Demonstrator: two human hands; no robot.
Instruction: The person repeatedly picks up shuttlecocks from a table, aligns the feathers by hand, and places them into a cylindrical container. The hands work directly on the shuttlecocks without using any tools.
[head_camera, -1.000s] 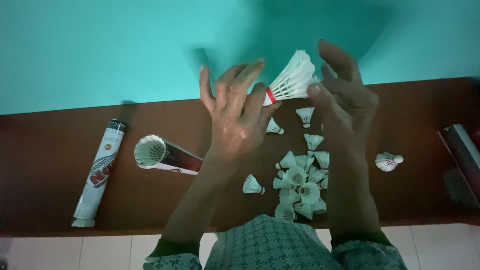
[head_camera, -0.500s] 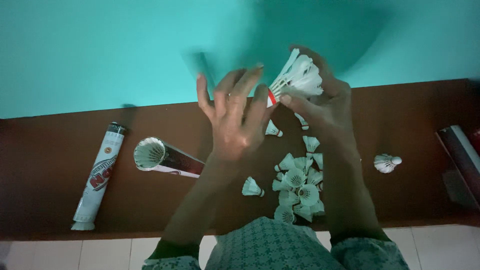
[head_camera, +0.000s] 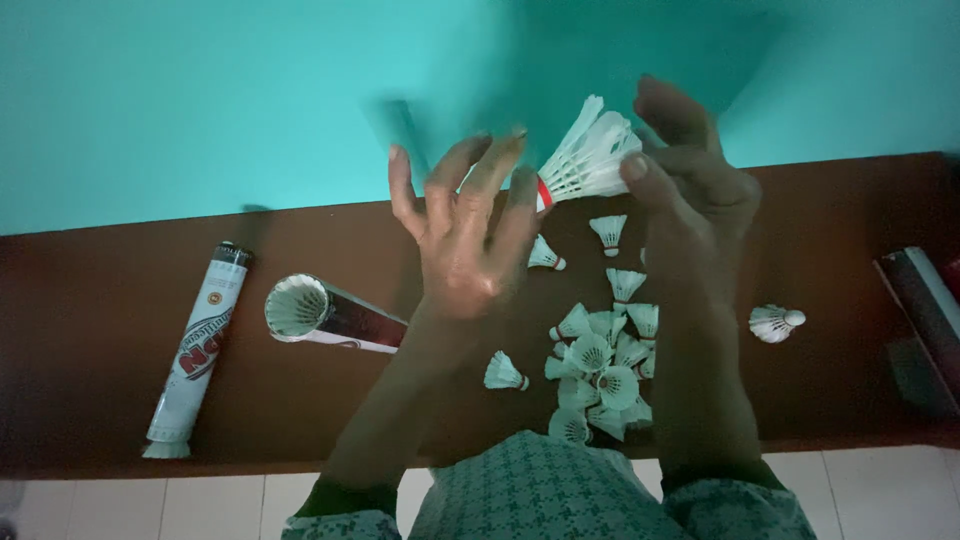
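One head camera looks steeply down, close above the brown table (head_camera: 120, 300) (the only view), facing the turquoise wall (head_camera: 180, 100) behind it.

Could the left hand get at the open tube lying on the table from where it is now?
Probably yes. The left hand is raised with fingers spread, holding nothing, and the open tube lies just to its left on the brown table with nothing between them. The right hand holds a shuttlecock.

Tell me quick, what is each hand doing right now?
Left hand: open, fingers spread, fingertips at the cork end of the shuttlecock.
Right hand: touching the shuttlecock's feathers; whether it grips cannot be told.
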